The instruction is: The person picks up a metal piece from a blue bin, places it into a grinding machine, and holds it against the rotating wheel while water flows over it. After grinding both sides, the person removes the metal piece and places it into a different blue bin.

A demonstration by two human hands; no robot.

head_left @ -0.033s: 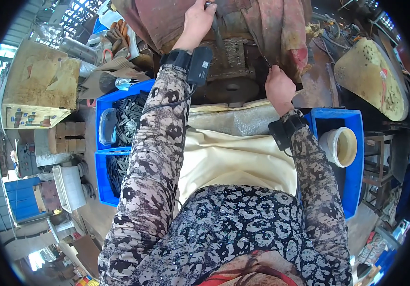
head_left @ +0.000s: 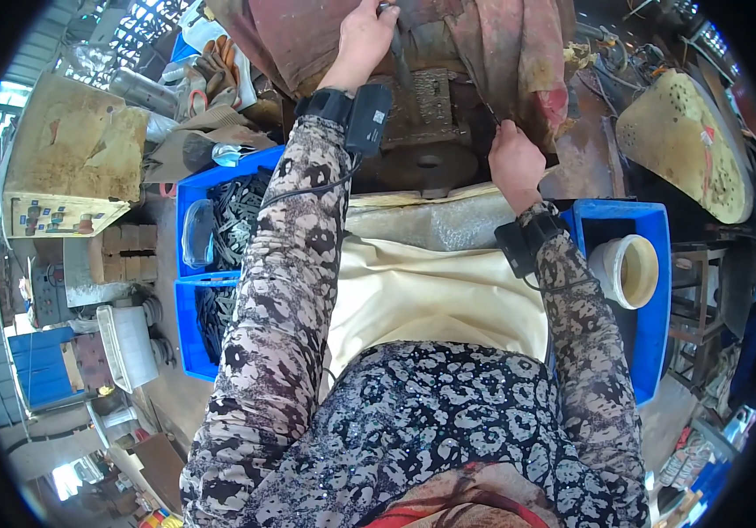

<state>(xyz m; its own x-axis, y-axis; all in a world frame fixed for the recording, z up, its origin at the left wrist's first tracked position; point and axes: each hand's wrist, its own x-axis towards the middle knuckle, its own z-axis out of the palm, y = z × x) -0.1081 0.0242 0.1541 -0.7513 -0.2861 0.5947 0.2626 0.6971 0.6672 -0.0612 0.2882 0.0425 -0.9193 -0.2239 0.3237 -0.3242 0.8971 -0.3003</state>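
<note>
At the top of the view my left hand [head_left: 365, 42] is closed round the end of a dark metal handle [head_left: 384, 9]; most of its grip is cut off by the upper edge. My right hand [head_left: 517, 163], lower and to the right, pinches a thin dark strip [head_left: 491, 113] whose far end points toward the machine. Between the hands lies a wet, grimy machine bed [head_left: 426, 110] with a round plate [head_left: 428, 165] that has a hole in its middle. A stained reddish cloth [head_left: 518, 53] drapes over the machine.
To the left, blue bins [head_left: 182, 304] hold many dark metal strips [head_left: 239, 220]. At the right a blue bin [head_left: 657, 343] contains a white bucket [head_left: 611, 268]. A cream cloth [head_left: 439, 282] covers my lap. A worn control box [head_left: 70, 150] stands far left.
</note>
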